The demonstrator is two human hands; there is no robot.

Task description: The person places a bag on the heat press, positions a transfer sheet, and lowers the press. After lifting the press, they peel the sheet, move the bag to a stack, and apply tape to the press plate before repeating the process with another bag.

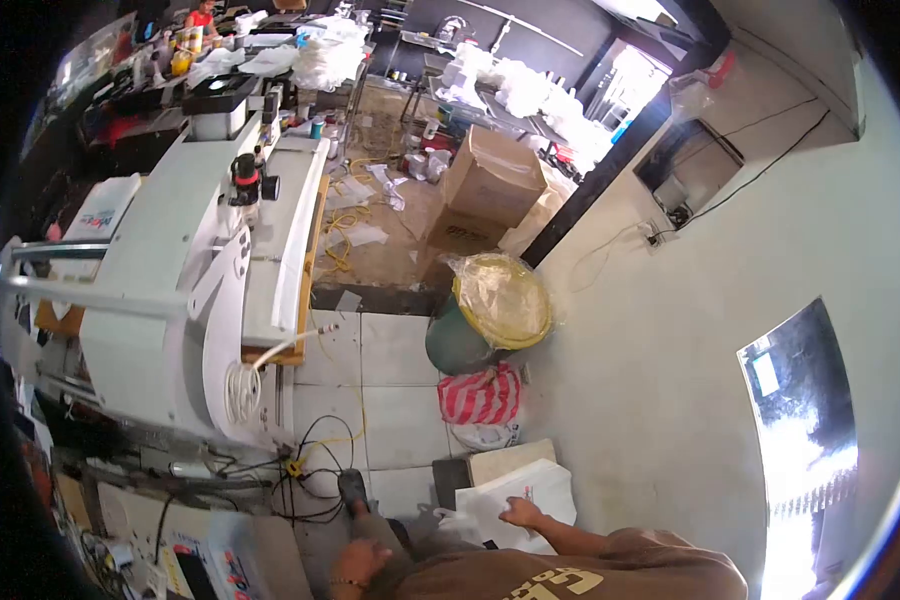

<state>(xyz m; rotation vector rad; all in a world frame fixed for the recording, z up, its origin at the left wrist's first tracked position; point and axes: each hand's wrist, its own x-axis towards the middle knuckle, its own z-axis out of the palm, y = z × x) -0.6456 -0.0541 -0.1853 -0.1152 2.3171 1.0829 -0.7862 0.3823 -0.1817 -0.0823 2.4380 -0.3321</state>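
Observation:
My right hand is in front of a white bag with small red print, low by the wall. Its fingers look curled; whether they grip the bag or only hover over it, I cannot make out. My left hand, with a band at the wrist, hangs in front of my body and is smeared, so its fingers do not show clearly. Nearest to it is a light-coloured machine panel at the lower left. My brown shirt and one dark shoe are in view.
A large white machine with a lever stands left. Black cables lie on the tiles. A green bin with a yellow rim, a red-striped bag and cardboard boxes line the wall side. A person is far back.

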